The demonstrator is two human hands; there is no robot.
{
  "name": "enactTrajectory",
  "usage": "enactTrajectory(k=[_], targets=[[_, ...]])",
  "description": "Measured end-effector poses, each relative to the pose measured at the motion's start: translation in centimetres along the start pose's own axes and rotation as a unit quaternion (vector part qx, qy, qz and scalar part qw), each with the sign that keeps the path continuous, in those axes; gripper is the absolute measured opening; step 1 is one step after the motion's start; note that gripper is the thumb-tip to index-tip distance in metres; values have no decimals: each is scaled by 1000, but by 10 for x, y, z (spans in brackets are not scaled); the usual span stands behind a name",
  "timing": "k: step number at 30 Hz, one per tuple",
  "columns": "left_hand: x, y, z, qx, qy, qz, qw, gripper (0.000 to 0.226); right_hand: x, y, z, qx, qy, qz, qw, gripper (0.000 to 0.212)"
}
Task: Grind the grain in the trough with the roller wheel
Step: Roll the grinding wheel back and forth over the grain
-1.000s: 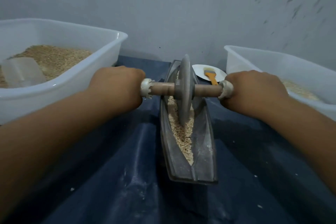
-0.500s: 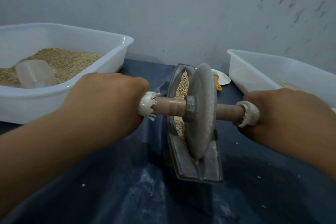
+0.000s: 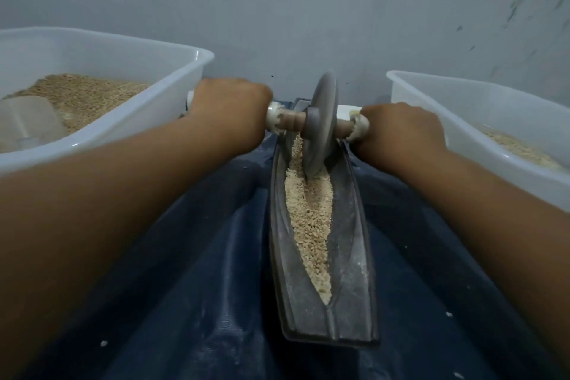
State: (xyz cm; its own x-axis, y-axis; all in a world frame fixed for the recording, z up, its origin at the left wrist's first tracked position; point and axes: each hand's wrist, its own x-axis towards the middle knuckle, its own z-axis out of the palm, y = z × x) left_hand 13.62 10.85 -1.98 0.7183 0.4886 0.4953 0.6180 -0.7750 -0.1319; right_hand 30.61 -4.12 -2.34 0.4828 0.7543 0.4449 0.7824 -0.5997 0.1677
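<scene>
A long grey boat-shaped trough (image 3: 354, 259) lies lengthwise on the dark blue cloth, with pale crushed grain (image 3: 311, 219) along its groove. The grey disc of the roller wheel (image 3: 320, 123) stands upright in the groove at the trough's far end. A wooden axle runs through the disc. My left hand (image 3: 228, 114) grips the axle's left end and my right hand (image 3: 401, 129) grips its right end. Both arms are stretched forward. The trough's far tip is hidden behind the wheel.
A white plastic tub (image 3: 129, 133) with grain and a clear scoop (image 3: 27, 123) stands at the left. Another white tub (image 3: 462, 120) with some grain stands at the right. A small white dish (image 3: 347, 110) shows behind the wheel. A grey wall closes the back.
The wheel has rolled from the trough's near end to its far end, with both hands pushing the axle away from me. The grain in the near groove is uncovered.
</scene>
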Motion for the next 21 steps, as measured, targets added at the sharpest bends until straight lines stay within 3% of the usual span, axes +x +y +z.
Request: enactTrajectory(k=[6,10,21], targets=[[10,-4,10,-15,-17,-9,1000,13,17,3,6,-13,44,-6,999,21],[-1,-7,0,-19,-64,22,998,14,-6,3,1,14,16,-17,1000,21],[-48,9,-45,42,-61,56,996,22,-73,4,-26,75,-84,-1,994,19]])
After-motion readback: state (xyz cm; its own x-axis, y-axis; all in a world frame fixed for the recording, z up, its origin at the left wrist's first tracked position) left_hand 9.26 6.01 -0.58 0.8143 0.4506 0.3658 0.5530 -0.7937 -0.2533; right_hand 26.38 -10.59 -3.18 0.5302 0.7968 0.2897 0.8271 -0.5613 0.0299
